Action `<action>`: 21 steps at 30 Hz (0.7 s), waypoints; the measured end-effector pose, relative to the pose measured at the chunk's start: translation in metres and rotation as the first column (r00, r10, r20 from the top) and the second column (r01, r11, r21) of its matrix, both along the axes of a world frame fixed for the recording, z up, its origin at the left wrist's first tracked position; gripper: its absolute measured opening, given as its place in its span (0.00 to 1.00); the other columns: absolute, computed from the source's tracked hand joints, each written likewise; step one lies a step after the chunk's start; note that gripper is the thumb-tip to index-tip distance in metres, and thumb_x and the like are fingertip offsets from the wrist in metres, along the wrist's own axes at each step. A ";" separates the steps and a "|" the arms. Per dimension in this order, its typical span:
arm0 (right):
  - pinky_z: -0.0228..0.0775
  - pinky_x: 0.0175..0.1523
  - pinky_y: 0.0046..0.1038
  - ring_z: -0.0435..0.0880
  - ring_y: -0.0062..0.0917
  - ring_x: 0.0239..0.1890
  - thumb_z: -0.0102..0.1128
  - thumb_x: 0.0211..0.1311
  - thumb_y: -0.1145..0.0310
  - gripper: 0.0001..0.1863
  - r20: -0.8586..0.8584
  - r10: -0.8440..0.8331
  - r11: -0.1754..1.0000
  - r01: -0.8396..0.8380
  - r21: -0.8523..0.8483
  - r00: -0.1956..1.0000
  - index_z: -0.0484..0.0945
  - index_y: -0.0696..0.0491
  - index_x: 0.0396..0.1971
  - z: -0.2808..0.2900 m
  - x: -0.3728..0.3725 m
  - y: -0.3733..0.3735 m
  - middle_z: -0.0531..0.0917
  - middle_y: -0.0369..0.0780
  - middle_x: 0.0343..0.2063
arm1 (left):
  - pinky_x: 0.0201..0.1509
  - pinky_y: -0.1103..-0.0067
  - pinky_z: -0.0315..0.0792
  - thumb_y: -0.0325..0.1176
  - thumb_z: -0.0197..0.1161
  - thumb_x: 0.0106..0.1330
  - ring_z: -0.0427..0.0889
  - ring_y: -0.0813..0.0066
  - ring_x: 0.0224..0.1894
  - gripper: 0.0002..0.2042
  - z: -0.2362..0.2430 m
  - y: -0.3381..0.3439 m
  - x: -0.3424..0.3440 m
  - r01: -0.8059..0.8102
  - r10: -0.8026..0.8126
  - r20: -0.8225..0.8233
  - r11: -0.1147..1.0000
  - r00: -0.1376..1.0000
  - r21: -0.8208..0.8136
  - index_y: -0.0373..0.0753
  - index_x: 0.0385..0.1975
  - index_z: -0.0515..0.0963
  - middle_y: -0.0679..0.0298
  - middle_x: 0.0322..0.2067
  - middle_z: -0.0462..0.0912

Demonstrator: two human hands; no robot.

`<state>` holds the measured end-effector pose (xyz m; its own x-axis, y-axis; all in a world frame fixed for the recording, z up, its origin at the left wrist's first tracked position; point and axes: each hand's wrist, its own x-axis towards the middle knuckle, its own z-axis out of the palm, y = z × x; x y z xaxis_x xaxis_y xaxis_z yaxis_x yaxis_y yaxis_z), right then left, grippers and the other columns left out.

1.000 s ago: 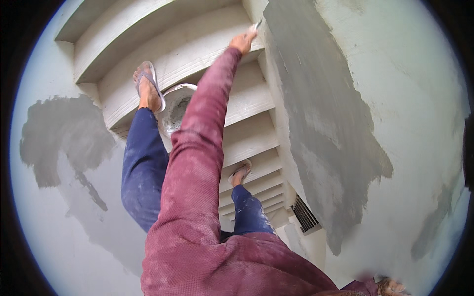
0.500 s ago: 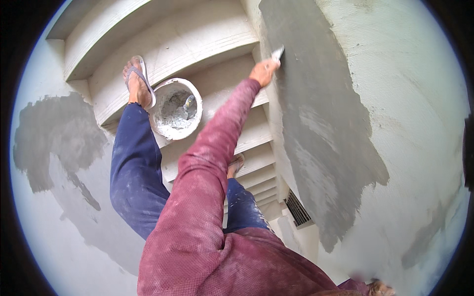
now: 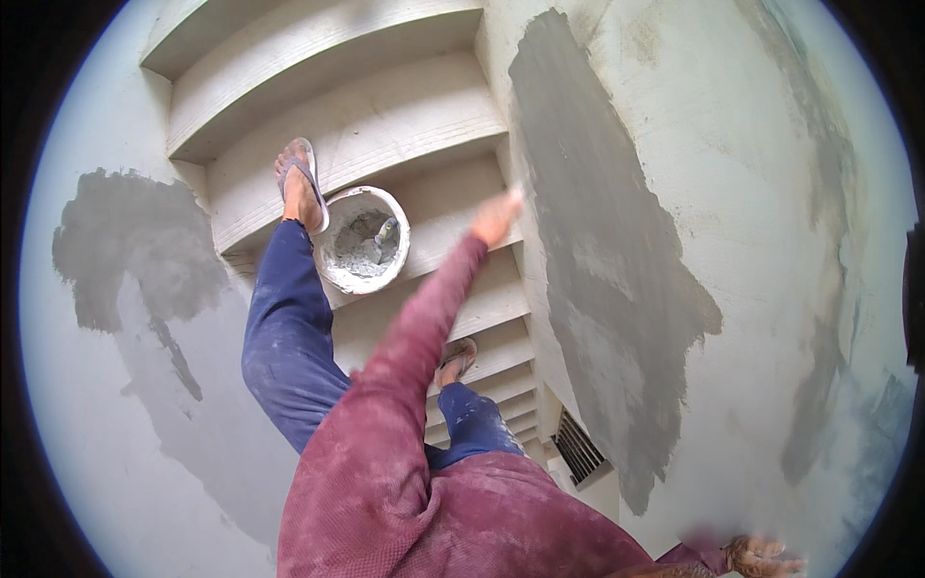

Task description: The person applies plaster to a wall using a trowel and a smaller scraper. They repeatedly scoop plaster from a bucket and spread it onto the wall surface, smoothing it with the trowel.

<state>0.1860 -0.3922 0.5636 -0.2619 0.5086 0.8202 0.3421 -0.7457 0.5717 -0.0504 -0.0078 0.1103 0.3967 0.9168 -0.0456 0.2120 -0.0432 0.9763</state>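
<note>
My left hand [image 3: 494,220], smeared by motion, reaches over the steps toward the right-hand wall. It is closed on a putty knife [image 3: 517,197], of which only a pale blurred tip shows, by the edge of the grey plaster patch [image 3: 612,260]. At the lower right edge, my right hand [image 3: 764,557] is partly cut off beside the pale wall. Its fingers look stretched out, with no tool visible in them. A white bucket [image 3: 399,252] of grey mix sits on a step by my left foot. Inside leans a trowel [image 3: 385,231] with a grey-and-yellow handle.
Curved pale stairs [image 3: 385,106] narrow downward below me. My left foot [image 3: 302,188], in a flip-flop, stands on a higher step than my right foot [image 3: 455,364]. A dark slatted grille [image 3: 578,450] sits low at right. Another grey patch [image 3: 135,250] covers the left wall.
My left hand with the putty knife has moved down and a little left, and is now more blurred. At the lower right, more of my right hand shows. The whole view has shifted slightly.
</note>
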 end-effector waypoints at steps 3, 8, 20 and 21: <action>0.43 0.60 0.49 0.52 0.49 0.61 0.35 0.64 0.54 0.28 -0.017 0.026 1.000 -0.026 -0.012 1.000 0.61 0.61 0.55 -0.001 -0.004 0.004 0.59 0.54 0.57 | 0.53 0.68 0.62 0.43 0.38 0.64 0.70 0.55 0.48 0.19 0.037 0.140 -0.028 0.074 0.122 -0.528 0.939 0.840 0.335 0.39 0.45 0.70 0.49 0.44 0.73; 0.42 0.60 0.49 0.51 0.49 0.61 0.35 0.63 0.54 0.28 0.007 0.030 0.999 -0.029 -0.043 1.000 0.61 0.61 0.55 0.001 -0.002 0.007 0.59 0.54 0.57 | 0.44 0.65 0.69 0.39 0.51 0.59 0.73 0.59 0.45 0.20 0.106 0.237 -0.012 -0.049 0.068 -0.297 0.996 0.952 0.071 0.47 0.52 0.64 0.56 0.48 0.70; 0.42 0.60 0.48 0.50 0.48 0.61 0.36 0.63 0.55 0.28 0.004 -0.009 0.998 0.009 -0.059 1.000 0.61 0.61 0.55 0.001 0.008 -0.001 0.58 0.54 0.57 | 0.45 0.74 0.66 0.49 0.49 0.60 0.74 0.59 0.39 0.22 0.079 0.067 0.045 -0.144 0.144 0.103 0.990 0.984 -0.006 0.34 0.37 0.75 0.52 0.32 0.77; 0.42 0.60 0.48 0.50 0.48 0.61 0.36 0.63 0.55 0.28 0.003 -0.004 0.998 0.004 -0.057 1.000 0.61 0.61 0.55 0.001 0.009 -0.003 0.58 0.54 0.57 | 0.47 0.74 0.65 0.48 0.48 0.60 0.73 0.57 0.41 0.22 0.081 0.044 0.053 -0.170 0.170 0.098 0.985 0.980 -0.013 0.34 0.39 0.74 0.50 0.35 0.76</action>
<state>0.1951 -0.3951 0.5644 -0.2621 0.5559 0.7889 0.3372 -0.7132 0.6146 0.0024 0.0362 0.1915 0.2375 0.9712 -0.0180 0.1188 -0.0106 0.9929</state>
